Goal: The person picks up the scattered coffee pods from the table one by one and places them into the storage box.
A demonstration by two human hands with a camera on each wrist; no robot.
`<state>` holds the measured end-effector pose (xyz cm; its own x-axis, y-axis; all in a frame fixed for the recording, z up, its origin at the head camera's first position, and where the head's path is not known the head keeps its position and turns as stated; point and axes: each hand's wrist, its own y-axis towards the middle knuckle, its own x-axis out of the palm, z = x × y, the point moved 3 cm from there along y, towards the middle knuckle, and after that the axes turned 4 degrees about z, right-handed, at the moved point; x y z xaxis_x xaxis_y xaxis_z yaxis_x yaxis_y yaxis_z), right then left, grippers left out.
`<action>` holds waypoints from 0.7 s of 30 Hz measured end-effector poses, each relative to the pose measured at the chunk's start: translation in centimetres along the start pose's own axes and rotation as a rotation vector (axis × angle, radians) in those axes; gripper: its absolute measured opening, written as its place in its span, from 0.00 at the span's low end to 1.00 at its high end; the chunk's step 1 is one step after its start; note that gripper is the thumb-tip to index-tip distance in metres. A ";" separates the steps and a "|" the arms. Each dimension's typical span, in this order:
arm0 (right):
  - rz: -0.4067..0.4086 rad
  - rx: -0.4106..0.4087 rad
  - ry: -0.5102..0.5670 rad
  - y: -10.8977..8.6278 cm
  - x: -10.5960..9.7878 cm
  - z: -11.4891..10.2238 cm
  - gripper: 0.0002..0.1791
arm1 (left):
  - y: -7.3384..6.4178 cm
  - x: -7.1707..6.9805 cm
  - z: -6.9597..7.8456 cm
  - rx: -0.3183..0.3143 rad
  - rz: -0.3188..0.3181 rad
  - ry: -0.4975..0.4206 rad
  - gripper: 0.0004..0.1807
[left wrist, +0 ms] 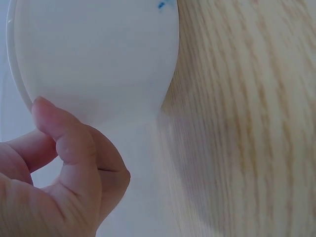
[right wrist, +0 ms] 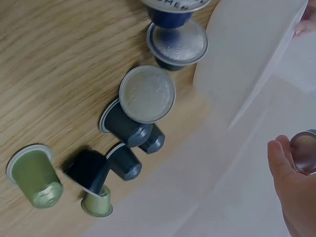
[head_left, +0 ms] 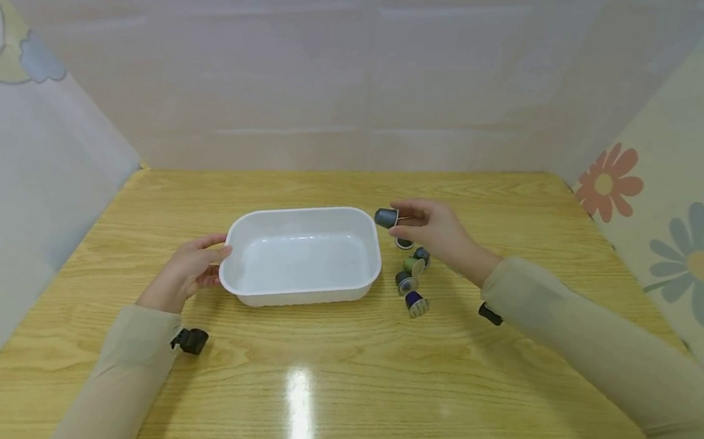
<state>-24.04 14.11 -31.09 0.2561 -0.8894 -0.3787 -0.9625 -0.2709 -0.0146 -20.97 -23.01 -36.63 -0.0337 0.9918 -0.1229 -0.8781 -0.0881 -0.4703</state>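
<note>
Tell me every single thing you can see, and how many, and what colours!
Tub: one, white, on the table between the hands
Held capsule: one, blue-grey, near the tub's right end
Loose capsules: at least eight (some overlap), green, dark and purple-blue, right of the tub
Table: one, yellow-brown wood, underneath
Walls: three, pale, back and sides
Flowers: two, orange-red and blue-grey, right wall
Moon: one, yellow, left wall
Cloud: one, blue, beside the moon
Black gadgets: two, black, by the wrists
Sleeves: two, cream, on the arms
Left hand: one, bare, gripping the tub's rim
Right hand: one, bare, pinching the held capsule
</note>
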 end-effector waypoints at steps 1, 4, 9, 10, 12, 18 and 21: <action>-0.003 0.000 0.004 0.0 0.2 -0.1 0.29 | 0.0 0.0 0.0 0.001 -0.001 0.000 0.32; -0.020 0.011 0.032 0.2 0.9 -0.2 0.29 | -0.1 0.0 0.1 0.006 -0.001 0.005 0.31; -0.052 0.020 0.063 0.7 2.2 -0.3 0.29 | -0.2 -0.1 0.2 0.010 -0.001 0.007 0.32; -0.056 0.018 0.066 0.8 2.5 -0.4 0.29 | -0.3 -0.1 0.2 0.010 -0.001 0.008 0.32; -0.063 0.022 0.067 0.9 3.0 -0.4 0.29 | -0.3 -0.1 0.2 0.010 -0.001 0.010 0.32; -0.094 0.041 0.077 0.9 4.4 -0.4 0.29 | -0.3 -0.1 0.1 0.002 0.003 0.010 0.31; -0.104 0.065 0.102 1.0 5.1 -0.2 0.29 | -0.3 0.0 0.1 0.005 -0.003 0.009 0.32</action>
<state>-23.64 9.25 -32.85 0.3590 -0.8914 -0.2765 -0.9333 -0.3417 -0.1100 -20.76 -22.98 -36.46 -0.0268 0.9913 -0.1290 -0.8804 -0.0845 -0.4667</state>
